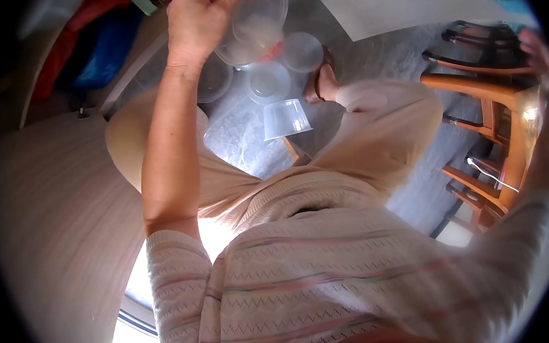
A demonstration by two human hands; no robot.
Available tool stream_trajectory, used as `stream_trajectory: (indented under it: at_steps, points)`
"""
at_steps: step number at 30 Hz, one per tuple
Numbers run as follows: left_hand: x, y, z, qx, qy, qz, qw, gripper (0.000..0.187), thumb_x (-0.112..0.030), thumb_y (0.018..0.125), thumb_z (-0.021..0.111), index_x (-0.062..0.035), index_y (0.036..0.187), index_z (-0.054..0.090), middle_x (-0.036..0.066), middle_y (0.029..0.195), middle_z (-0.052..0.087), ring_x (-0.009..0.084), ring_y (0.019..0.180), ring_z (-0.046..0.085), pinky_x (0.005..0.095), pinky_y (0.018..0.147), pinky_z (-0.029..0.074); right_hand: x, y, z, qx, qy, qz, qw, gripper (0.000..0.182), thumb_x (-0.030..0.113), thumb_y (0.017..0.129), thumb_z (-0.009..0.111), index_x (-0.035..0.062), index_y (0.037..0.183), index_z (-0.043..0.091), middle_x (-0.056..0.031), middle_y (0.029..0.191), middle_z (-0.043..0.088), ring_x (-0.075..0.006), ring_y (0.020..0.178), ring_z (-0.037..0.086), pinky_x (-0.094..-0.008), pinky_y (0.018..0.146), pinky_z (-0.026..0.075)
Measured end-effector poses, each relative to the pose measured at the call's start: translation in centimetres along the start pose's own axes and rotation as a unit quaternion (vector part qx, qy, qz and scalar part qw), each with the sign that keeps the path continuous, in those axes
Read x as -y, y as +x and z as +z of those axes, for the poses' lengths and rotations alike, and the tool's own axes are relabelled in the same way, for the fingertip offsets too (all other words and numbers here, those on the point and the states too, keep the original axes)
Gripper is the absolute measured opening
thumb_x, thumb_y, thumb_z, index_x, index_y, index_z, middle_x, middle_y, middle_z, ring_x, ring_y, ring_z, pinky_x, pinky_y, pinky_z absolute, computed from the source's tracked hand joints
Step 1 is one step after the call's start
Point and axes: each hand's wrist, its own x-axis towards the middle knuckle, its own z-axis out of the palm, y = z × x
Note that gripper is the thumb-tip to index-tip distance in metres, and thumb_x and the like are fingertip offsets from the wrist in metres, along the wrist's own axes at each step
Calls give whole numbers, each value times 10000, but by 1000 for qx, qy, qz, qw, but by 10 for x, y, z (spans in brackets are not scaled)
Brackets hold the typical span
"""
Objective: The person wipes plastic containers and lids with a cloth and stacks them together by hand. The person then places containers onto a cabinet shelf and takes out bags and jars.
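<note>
At the top edge, my left hand (199,22) is over the left rim of a large clear plastic tub (270,2). Its fingertips are cut off by the frame, so its grip is hidden. Clear round lids or shallow containers (268,82) lie on the floor below the tub, with another round one (303,52) to their right. A clear plastic cup-shaped container (286,118) rests between my legs. Far right, my right hand (536,48) is blurred, its fingers apart and nothing visible in them, beside wooden furniture (470,87).
Left of me stands a wood-grain panel (57,216). Behind it a compartment holds a red bag (81,39) and a blue bag (109,56). More wooden furniture with dark bars and a white cable (491,174) crowds the right. A pale surface (402,3) juts in at the top.
</note>
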Motion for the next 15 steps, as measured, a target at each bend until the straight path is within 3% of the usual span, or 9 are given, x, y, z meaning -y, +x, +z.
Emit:
stream_trajectory:
  at_steps: [4, 5, 7, 10, 12, 13, 15]
  points:
    - [-3, -1, 5, 5, 26, -38, 999, 117, -132, 817, 577, -19, 785, 575, -40, 608, 499, 25, 539, 403, 172, 475, 321, 19, -7, 90, 141, -11, 16, 990, 455, 403, 763, 560, 119, 1117, 533, 14, 1129, 552, -164, 983, 529, -247, 824, 389]
    - [3, -1, 7, 0, 52, -37, 998, 141, -172, 815, 589, -31, 806, 589, -53, 598, 489, 14, 521, 387, 166, 459, 304, 2, 16, 114, 123, 32, -130, 983, 438, 400, 765, 557, 109, 1091, 543, -2, 1098, 565, -166, 959, 538, -258, 802, 403]
    - [9, 3, 11, -3, 79, -49, 996, 164, -206, 813, 600, -43, 831, 602, -67, 589, 476, 4, 501, 367, 159, 441, 281, -30, 70, 163, 103, 77, -239, 962, 418, 395, 766, 551, 93, 1055, 556, -29, 1046, 581, -162, 930, 551, -279, 755, 430]
    - [9, 5, 13, -1, 74, -71, 995, 155, -189, 816, 600, -37, 845, 598, -71, 591, 468, 5, 490, 354, 158, 434, 267, -23, 76, 205, 186, -13, -135, 973, 404, 377, 758, 547, 75, 1026, 564, -54, 977, 592, -151, 863, 577, -307, 657, 468]
    - [16, 10, 8, 1, 71, -51, 996, 155, -180, 818, 602, -30, 858, 594, -73, 592, 464, 7, 482, 345, 161, 429, 260, 27, 31, 237, 326, -113, -50, 937, 396, 360, 752, 547, 68, 1018, 563, -50, 933, 598, -148, 762, 595, -312, 584, 474]
    - [14, 10, 4, 4, 80, -85, 993, 156, -137, 795, 620, 11, 842, 611, -23, 699, 573, 29, 642, 491, 155, 578, 391, 27, 27, 262, 391, -132, -5, 911, 394, 354, 751, 543, 69, 1021, 561, -42, 917, 600, -146, 715, 597, -309, 559, 471]
    - [13, 9, 3, -1, 80, -105, 991, 153, -128, 794, 624, 13, 851, 611, -21, 704, 576, 29, 645, 492, 154, 584, 392, 31, 41, 319, 483, -229, -42, 844, 416, 388, 764, 545, 72, 1036, 552, -25, 885, 599, -134, 678, 596, -315, 526, 459]
